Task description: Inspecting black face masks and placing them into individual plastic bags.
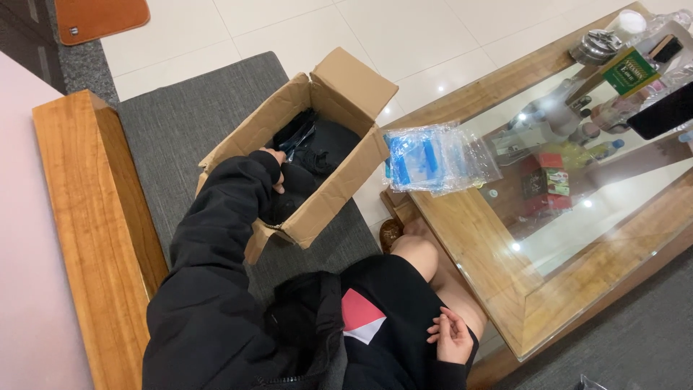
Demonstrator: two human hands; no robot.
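Note:
My left hand (276, 167) reaches into an open cardboard box (339, 180) that sits on a grey sofa cushion (173, 123). The hand rests on black folded clothing (321, 148) inside the box; most of the fingers are hidden, so whether they grip it is unclear. My right hand (451, 336) lies on my thigh over black shorts, fingers loosely curled, holding nothing. A black sleeve covers my left arm.
A stack of clear plastic bags with blue print (433, 157) lies on the corner of a wood-framed glass coffee table (505, 289). A green box (632, 70), a dark phone (664, 112) and a metal ashtray (595, 47) sit farther along. A wooden armrest (94, 217) is at left.

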